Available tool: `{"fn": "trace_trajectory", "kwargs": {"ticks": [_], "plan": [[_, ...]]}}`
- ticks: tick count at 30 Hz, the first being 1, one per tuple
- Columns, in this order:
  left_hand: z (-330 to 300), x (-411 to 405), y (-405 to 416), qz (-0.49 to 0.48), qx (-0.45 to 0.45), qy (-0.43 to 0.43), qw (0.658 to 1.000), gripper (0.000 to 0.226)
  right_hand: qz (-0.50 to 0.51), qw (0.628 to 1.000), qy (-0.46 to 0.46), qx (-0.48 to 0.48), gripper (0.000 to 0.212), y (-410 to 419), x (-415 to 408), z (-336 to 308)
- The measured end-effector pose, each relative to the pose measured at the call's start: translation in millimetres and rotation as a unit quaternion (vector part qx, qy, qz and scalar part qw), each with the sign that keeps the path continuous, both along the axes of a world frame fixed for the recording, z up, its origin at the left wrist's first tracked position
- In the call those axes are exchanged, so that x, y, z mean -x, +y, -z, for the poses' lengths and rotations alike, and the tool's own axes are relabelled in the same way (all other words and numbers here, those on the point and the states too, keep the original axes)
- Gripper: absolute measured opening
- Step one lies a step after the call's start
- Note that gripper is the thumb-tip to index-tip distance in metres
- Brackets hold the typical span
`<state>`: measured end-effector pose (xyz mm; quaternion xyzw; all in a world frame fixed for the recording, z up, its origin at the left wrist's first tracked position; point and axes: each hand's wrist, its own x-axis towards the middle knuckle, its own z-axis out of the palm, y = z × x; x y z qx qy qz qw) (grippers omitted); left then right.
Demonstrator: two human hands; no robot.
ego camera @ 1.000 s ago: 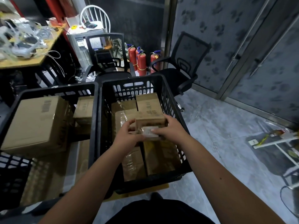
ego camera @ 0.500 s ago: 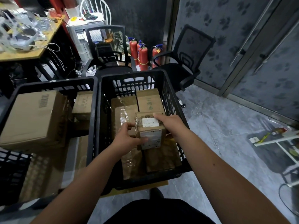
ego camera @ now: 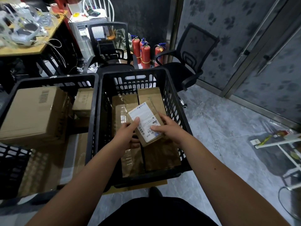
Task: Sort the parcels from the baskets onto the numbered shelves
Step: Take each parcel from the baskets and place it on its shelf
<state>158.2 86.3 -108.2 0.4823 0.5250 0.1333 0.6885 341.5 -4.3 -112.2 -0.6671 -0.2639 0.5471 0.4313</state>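
Observation:
A small cardboard parcel with a white shipping label facing up is held above the right black basket. My left hand grips its left edge, thumb on the label. My right hand grips its right edge, thumb beside the printed number. Several more brown parcels lie in the basket under it. The left black basket holds a large carton and a smaller box. No numbered shelves are in view.
Two black mesh office chairs stand behind the baskets, with red fire extinguishers between them. A cluttered wooden desk is at far left. A white rack stands on the grey tiled floor at right, beside glass doors.
The parcel has been lifted out of the basket and tilted so its label faces up. Both hands rose with it and turned it.

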Motion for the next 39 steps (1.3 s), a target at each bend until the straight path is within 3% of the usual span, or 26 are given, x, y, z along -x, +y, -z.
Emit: {"fn": "trace_trajectory", "kwargs": {"ticks": [5,8,12,16,22,24,26,29,31,36,39], "plan": [[-1.0,6.8,0.4,0.0,0.039,-0.044,0.998,0.053,0.029,0.998,0.052,-0.019,0.078,0.3,-4.7,-1.9],[-4.7,10.9,1.8,-0.038,0.067,-0.086,0.993,0.047,0.052,0.995,0.081,-0.023,0.08,3.0,-1.2,-2.5],[-7.2,13.8,2.8,-0.101,0.083,-0.121,0.984,0.055,0.103,0.992,0.066,-0.035,0.081,12.2,6.2,2.2],[-10.8,11.2,-4.3,-0.139,0.115,-0.153,0.972,0.053,0.136,0.985,0.097,-0.038,0.112,19.3,15.4,6.6],[-9.4,8.8,-7.9,-0.141,0.127,-0.144,0.971,0.058,0.134,0.978,0.146,-0.058,0.062,25.1,30.5,-0.4],[-11.3,12.5,-3.6,-0.141,0.114,-0.131,0.975,0.059,0.136,0.979,0.138,-0.064,0.055,25.9,27.9,-1.8],[-13.7,17.9,4.4,-0.15,0.092,-0.123,0.977,0.07,0.135,0.981,0.123,-0.067,0.053,25.9,21.2,-1.4],[-17.5,26.0,18.7,-0.127,0.059,-0.099,0.985,0.111,0.116,0.987,0.095,-0.059,0.063,24.3,14.3,-0.2],[-21.5,28.9,23.2,-0.101,0.047,-0.097,0.989,0.103,0.091,0.99,0.091,-0.054,0.074,23.6,12.8,0.0],[-25.4,30.0,21.0,0.007,0.054,-0.101,0.993,0.058,0.108,0.985,0.117,-0.067,0.065,23.7,6.6,-5.8],[-21.5,28.1,17.6,-0.017,0.046,-0.114,0.992,0.053,0.151,0.979,0.109,-0.087,0.071,26.3,7.5,-6.4]]}}
